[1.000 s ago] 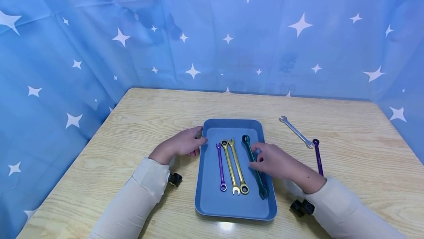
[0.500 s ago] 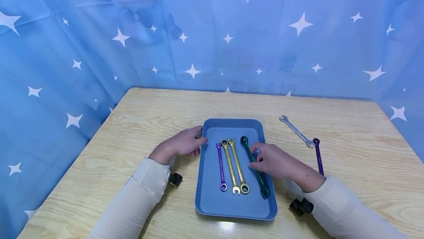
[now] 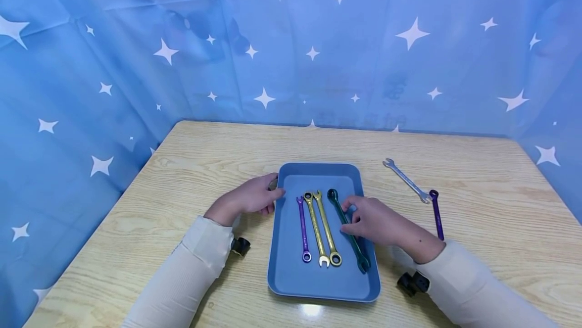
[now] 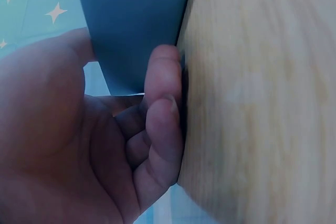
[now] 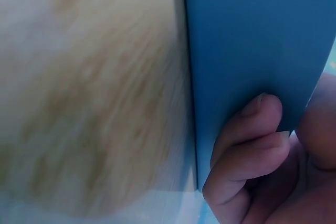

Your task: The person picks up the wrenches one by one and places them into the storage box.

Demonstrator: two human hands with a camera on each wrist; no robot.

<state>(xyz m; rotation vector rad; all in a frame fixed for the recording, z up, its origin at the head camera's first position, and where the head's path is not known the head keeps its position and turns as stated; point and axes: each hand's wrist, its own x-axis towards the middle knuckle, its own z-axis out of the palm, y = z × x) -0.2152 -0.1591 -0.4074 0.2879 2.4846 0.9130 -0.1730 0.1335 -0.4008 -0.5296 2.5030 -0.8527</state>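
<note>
A blue tray (image 3: pixel 295 282) lies on the table. My left hand (image 3: pixel 250 196) grips its left side, thumb over the rim; in the left wrist view the curled fingers (image 4: pixel 164 74) lie low along the outer wall. My right hand (image 3: pixel 375 219) reaches over the right rim and holds a green combination wrench (image 3: pixel 361 260) between thumb and forefinger, slanted with its ring end up and to the left. Its other fingers (image 5: pixel 252 150) are curled against the tray's outer wall. Left of the green wrench lie two gold wrenches (image 3: pixel 316 229) and a purple wrench (image 3: pixel 303 227).
On the wooden table (image 3: pixel 218 151), right of the tray, a silver wrench (image 3: pixel 407 180) lies diagonally. Beside it is a dark purple wrench (image 3: pixel 437 214), its lower end hidden by the right forearm. A blue curtain with white stars (image 3: pixel 318 65) hangs behind and at the sides.
The green wrench's ring end has swung slightly left, toward the gold wrenches, with my right fingers shifting slightly left too. My left hand and the tray have stayed put.
</note>
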